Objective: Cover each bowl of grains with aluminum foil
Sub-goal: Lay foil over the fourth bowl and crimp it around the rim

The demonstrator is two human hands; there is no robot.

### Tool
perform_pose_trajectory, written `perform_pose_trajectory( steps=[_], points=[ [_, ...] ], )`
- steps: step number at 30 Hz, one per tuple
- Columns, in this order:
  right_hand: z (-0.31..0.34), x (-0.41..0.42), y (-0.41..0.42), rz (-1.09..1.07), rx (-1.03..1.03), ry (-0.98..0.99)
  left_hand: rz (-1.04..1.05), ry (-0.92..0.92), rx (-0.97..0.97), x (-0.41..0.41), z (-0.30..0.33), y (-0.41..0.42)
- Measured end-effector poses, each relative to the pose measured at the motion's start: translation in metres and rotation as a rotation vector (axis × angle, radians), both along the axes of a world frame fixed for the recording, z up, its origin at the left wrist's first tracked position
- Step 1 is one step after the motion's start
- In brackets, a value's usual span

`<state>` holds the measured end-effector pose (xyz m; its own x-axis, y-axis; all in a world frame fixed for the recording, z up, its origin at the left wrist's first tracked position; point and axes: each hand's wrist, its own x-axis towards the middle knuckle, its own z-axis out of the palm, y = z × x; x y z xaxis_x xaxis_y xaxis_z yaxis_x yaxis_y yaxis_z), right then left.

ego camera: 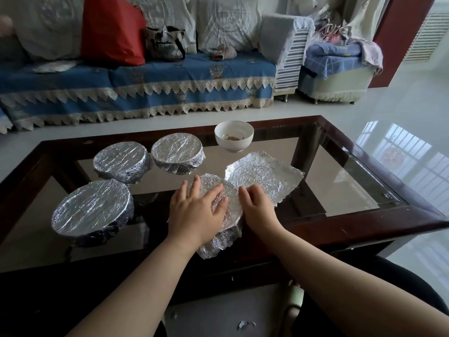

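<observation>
Now both hands work one foil-draped bowl (226,210) at the glass worktop's (340,181) near edge: the left hand (194,210) lies flat on top, grip released, while the right hand (257,207) presses its side with fingers bent onto the foil. Three wrapped bowls (121,161) sit left; an uncovered bowl (234,136) and a loose foil sheet (264,176) lie beyond.

I am looking into a home's living room: a sofa (136,88) draped in blue lace-trimmed cloth with cushions (226,23) runs along the far side, and a glass-topped coffee table (364,190) stands near me on pale glossy floor (413,132).
</observation>
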<state>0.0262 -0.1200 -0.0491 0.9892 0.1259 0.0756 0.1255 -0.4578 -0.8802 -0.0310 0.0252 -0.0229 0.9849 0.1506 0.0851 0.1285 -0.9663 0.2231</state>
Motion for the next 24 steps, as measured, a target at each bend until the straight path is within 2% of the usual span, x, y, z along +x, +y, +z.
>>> perform_pose_trajectory(
  steps=[10, 17, 24],
  points=[
    [-0.013, -0.001, 0.0, -0.047, 0.111, 0.053, 0.015, -0.009, 0.008, 0.003, -0.003, 0.0],
    [-0.011, -0.006, 0.003, -0.085, 0.408, 0.174, 0.01, -0.018, 0.023, 0.004, -0.004, 0.001],
    [-0.023, -0.001, 0.01, -0.152, 0.478, 0.253, 0.019, -0.024, 0.024, 0.004, -0.005, 0.001]
  ],
)
